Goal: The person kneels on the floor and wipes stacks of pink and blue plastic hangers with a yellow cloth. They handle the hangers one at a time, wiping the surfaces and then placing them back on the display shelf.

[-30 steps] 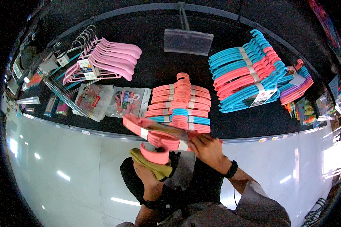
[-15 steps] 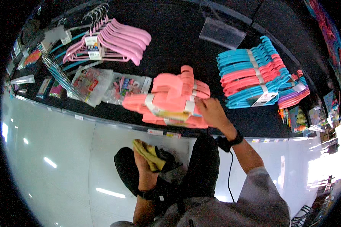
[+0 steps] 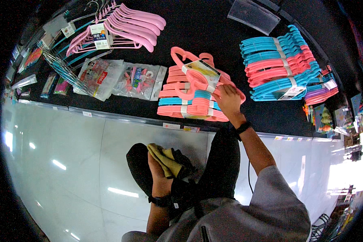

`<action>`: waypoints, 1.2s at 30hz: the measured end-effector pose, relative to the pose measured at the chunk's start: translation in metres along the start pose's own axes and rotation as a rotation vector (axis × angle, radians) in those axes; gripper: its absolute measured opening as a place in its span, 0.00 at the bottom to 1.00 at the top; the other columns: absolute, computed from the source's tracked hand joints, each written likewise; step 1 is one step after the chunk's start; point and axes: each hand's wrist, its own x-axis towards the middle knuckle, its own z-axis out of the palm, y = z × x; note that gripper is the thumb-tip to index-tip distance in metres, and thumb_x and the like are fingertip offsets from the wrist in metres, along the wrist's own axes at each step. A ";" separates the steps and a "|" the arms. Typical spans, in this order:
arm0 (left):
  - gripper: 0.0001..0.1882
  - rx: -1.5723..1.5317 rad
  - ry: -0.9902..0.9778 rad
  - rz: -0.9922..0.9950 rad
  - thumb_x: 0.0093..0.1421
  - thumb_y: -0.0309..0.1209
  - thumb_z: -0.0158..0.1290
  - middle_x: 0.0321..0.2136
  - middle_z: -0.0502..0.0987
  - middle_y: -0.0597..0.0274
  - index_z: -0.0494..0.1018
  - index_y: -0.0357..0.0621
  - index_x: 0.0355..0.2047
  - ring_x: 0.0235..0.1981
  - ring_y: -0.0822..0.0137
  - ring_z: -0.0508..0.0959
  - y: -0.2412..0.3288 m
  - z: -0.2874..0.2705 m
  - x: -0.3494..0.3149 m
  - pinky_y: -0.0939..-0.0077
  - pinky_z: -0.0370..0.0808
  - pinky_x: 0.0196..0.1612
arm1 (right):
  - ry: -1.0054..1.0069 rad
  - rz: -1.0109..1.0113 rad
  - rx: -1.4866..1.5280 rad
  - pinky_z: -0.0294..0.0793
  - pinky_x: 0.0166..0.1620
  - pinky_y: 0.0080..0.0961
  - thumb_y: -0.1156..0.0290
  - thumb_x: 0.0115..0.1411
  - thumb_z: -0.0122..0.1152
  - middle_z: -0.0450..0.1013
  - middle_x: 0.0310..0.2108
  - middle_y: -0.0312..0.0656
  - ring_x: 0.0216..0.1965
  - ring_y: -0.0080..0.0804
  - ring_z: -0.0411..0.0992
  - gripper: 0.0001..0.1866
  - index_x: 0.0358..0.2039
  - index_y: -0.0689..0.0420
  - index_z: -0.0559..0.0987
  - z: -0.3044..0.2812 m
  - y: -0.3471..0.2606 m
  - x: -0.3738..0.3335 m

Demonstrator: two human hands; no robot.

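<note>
My right hand [image 3: 229, 101] reaches up to the black display wall and grips a banded bundle of salmon-pink plastic hangers [image 3: 197, 72], holding it against the pile of pink and blue hanger bundles [image 3: 189, 105] hanging there. A black band circles that wrist. My left hand [image 3: 159, 171] stays low near my waist, closed on a folded yellow-green cloth [image 3: 166, 160]. A black watch sits on the left wrist.
Light pink hangers [image 3: 130, 25] hang at the upper left, with bagged clips [image 3: 139, 80] below them. Blue and pink hanger bundles [image 3: 279, 64] hang to the right. A white shelf front [image 3: 88, 133] with price tags runs under the black wall. Small packaged goods [image 3: 322, 117] hang far right.
My right hand has lifted the pink hanger bundle up and brought it onto the hanging pile on the wall. The left hand with the cloth stayed low.
</note>
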 end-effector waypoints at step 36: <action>0.15 0.374 -0.691 0.661 0.62 0.30 0.58 0.39 0.80 0.61 0.77 0.34 0.46 0.38 0.72 0.77 0.034 0.348 0.116 0.78 0.73 0.44 | 0.328 0.920 1.442 0.71 0.50 0.27 0.67 0.62 0.60 0.76 0.46 0.42 0.44 0.28 0.74 0.28 0.59 0.65 0.67 -0.150 0.002 0.182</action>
